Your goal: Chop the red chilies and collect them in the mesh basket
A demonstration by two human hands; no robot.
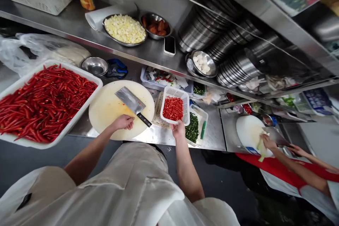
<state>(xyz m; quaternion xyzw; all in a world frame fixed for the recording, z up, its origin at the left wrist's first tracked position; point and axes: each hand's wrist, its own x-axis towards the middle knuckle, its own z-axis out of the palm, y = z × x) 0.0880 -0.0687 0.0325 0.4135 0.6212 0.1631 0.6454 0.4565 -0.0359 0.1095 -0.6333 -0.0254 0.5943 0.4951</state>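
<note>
My right hand point(178, 130) grips the near edge of a small white perforated basket point(176, 93) that holds chopped red chili point(173, 108). Over the near part of the round cutting board point(106, 109) is my left hand point(124, 122), its fingers curled; whether anything is inside them is hidden. A cleaver point(129, 99) lies flat on the board, its black handle reaching over the right edge. To the left stands a large white basket point(98, 82) full of whole red chilies point(50, 102). Chopped green pieces point(192, 127) fill a white tray beside the small basket.
An upper shelf point(148, 54) carries a bowl of chopped pale pieces point(125, 29), a phone point(169, 45) and stacked metal dishes point(201, 17). An empty metal bowl point(94, 66) sits behind the large basket. At the right, a co-worker's hands point(268, 142) hold a vegetable and knife at another board point(247, 130).
</note>
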